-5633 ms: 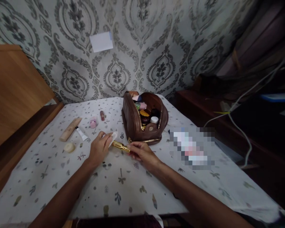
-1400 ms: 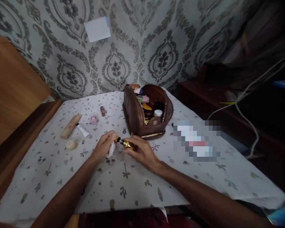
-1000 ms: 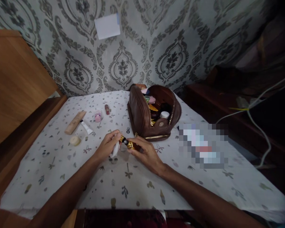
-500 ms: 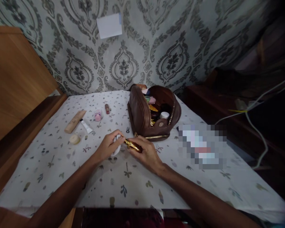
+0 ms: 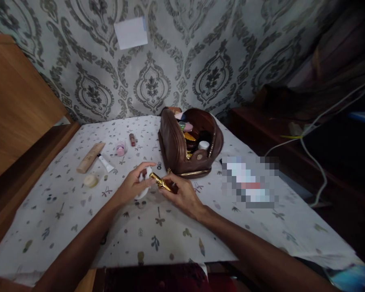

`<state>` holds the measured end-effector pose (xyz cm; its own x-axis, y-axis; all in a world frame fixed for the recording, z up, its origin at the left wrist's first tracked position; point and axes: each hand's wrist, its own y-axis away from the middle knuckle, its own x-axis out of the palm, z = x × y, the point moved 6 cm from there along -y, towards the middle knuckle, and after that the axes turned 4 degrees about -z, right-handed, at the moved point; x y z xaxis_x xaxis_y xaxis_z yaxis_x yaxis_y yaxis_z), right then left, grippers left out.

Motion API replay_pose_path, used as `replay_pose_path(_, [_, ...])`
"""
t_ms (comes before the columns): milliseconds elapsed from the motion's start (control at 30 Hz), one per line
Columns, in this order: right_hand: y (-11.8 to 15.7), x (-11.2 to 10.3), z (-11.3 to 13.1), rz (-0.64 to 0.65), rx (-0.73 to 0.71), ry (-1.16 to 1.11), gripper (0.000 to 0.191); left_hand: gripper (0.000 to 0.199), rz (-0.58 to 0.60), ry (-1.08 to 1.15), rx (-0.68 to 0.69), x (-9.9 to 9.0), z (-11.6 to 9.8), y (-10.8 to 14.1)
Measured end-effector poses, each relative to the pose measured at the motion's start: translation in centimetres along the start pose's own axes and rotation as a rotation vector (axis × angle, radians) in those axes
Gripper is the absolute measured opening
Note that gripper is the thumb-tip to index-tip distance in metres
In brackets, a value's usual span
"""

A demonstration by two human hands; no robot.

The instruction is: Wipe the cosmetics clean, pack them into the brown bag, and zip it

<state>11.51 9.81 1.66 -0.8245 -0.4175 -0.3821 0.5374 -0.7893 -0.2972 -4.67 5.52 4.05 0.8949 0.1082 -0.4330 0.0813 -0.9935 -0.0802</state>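
My left hand (image 5: pixel 136 183) has a crumpled white wipe (image 5: pixel 142 192) between thumb and fingers, close to the top end of a shiny gold cosmetic tube (image 5: pixel 159 181). My right hand (image 5: pixel 182 192) grips the lower part of that tube, which lies tilted and partly hidden by the fingers. Just behind the hands stands an open brown makeup bag (image 5: pixel 174 149), its zip undone. Inside it show gold items, a white-lidded jar (image 5: pixel 203 145) and a pink item (image 5: pixel 187 126).
Left on the patterned tablecloth (image 5: pixel 158 245) lie a beige tube (image 5: pixel 90 157), a small white tube (image 5: pixel 106 163), a cream-lidded jar (image 5: pixel 91 181), a pink-capped bottle (image 5: pixel 120 148) and a lipstick (image 5: pixel 132 140). A blurred-out object (image 5: pixel 249 180) lies right. Wooden furniture (image 5: pixel 24 77) borders the left side.
The gold tube has turned in my right hand, with its gold end now showing more toward the wipe. My left fingers have opened a little. The whole view has shifted slightly.
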Motion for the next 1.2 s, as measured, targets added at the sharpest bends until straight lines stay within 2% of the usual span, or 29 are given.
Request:
replay_pose_path(67, [0.0, 0.0, 0.0, 0.008, -0.017, 0.017, 0.016, 0.031, 0.001, 0.016, -0.028, 0.3, 0.3, 0.1])
replay_pose_path(167, [0.0, 0.0, 0.1, 0.017, -0.06, 0.048, 0.017, 0.037, 0.038, 0.001, -0.031, 0.5, 0.3, 0.1])
replay_pose_path(300, [0.0, 0.1, 0.0, 0.03, -0.057, 0.027, 0.014, 0.031, 0.151, -0.016, -0.027, 0.5, -0.3, 0.1])
replay_pose_path(367, [0.0, 0.1, -0.1, 0.026, -0.044, 0.015, 0.013, 0.043, 0.181, -0.048, -0.023, 0.5, -0.5, 0.2])
replay_pose_path(433, [0.0, 0.1, -0.1, 0.025, -0.046, 0.013, 0.012, 0.046, 0.15, -0.084, -0.016, 0.4, -0.5, 0.2])
replay_pose_path(533, [0.0, 0.2, 0.1, 0.035, -0.066, 0.024, 0.012, 0.029, 0.089, -0.105, -0.008, 0.4, -0.3, 0.1])
replay_pose_path(733, [0.1, 0.3, 0.1, 0.067, -0.033, -0.011, 0.015, 0.036, 0.182, -0.064, -0.047, 0.5, -0.6, 0.2])
replay_pose_path(933, [0.1, 0.4, 0.2, 0.076, -0.05, -0.003, 0.02, 0.033, 0.103, -0.034, 0.003, 0.3, -0.6, 0.0])
replay_pose_path(1133, [0.2, 1.2, 0.1, 0.242, 0.039, -0.212, 0.035, 0.037, 0.185, 0.016, -0.062, 0.4, -0.3, 0.3])
replay_pose_path(1200, [0.2, 1.2, 0.2, 0.248, 0.034, -0.234, 0.039, 0.038, 0.173, 0.037, -0.056, 0.3, -0.4, 0.3])
